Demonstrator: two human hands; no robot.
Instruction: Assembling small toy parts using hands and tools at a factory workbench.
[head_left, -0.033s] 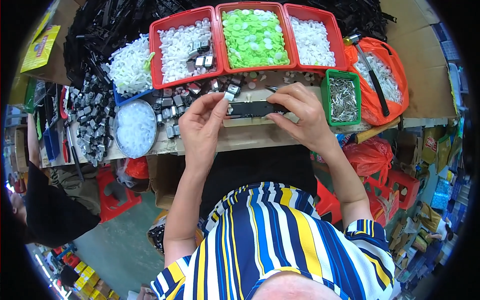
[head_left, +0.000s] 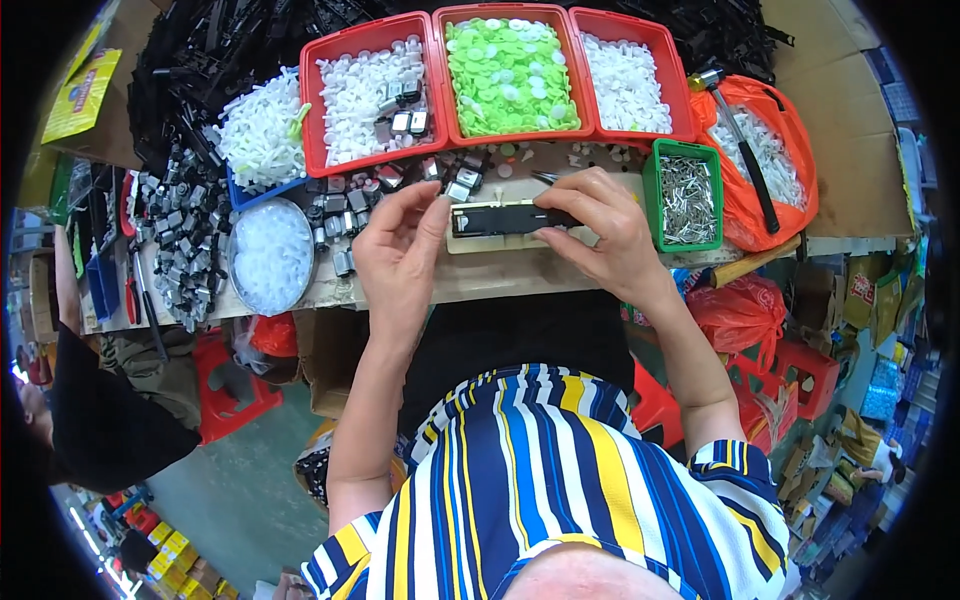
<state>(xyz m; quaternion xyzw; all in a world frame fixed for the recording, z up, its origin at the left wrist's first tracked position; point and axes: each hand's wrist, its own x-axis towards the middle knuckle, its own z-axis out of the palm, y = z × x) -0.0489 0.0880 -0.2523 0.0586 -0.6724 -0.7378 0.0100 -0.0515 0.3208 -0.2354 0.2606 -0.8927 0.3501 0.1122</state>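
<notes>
A long black plastic housing [head_left: 497, 219] lies level on a cream-coloured block [head_left: 485, 244] at the front of the bench. My right hand [head_left: 605, 228] pinches the housing's right end between thumb and fingers. Beside its left end is my left hand [head_left: 405, 245], thumb and forefinger curved and a little apart, with nothing visible between them. Small silver-and-black metal parts [head_left: 464, 182] lie just beyond my left fingertips. A dark pointed tip [head_left: 543, 178] shows behind my right fingers; the rest of it is hidden.
Red bins [head_left: 512, 134] of white and green plastic pieces line the back. At right are a green bin [head_left: 655, 200] of metal pins, an orange bag [head_left: 800, 130] and a hammer [head_left: 745, 150]. A clear bowl [head_left: 271, 258] stands left, and a person in black [head_left: 110, 420] is beyond.
My left hand has drawn slightly left, away from the housing's end. The housing has tipped flatter onto the cream block, showing its upper face. My right hand keeps its grip.
</notes>
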